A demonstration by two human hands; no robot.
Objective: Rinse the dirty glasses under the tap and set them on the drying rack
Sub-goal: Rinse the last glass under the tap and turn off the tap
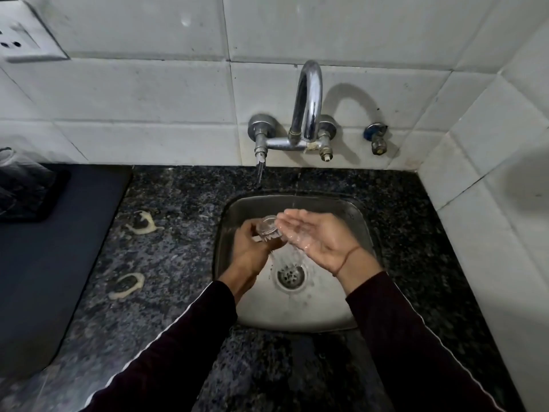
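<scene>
Small clear ribbed glass (pixel 269 230) sits at frame centre, over the rectangular stainless steel sink (pixel 364 221), tipped so its round mouth faces the camera. Left hand (pixel 252 248) grips it, fingers curled around the body from the left. Right hand (pixel 319 236) is palm-up just right of the glass, fingers extended and relaxed, cupped under the water, holding nothing; fingertips reach the glass rim, contact unclear. A thin thread band circles the right wrist. Water runs off the palm toward the round perforated metal drain (pixel 291 276) below the hands.

Curved chrome gooseneck tap (pixel 307 99) is wall-mounted at upper centre on glossy white square tiles (pixel 148 93), with two metal valve bodies either side and a small blue-capped angle valve (pixel 376 138) to the right. Speckled black granite surface (pixel 172 209) surrounds the sink; two pale ring-shaped residue marks (pixel 139 224) lie on it left of the basin. Dark flat mat (pixel 44 263) covers the left edge, with a black tray (pixel 32 194) holding clear glassware, blurred. White switch plate (pixel 26 34) sits upper left. Both sleeves are dark with a thin white stripe.
</scene>
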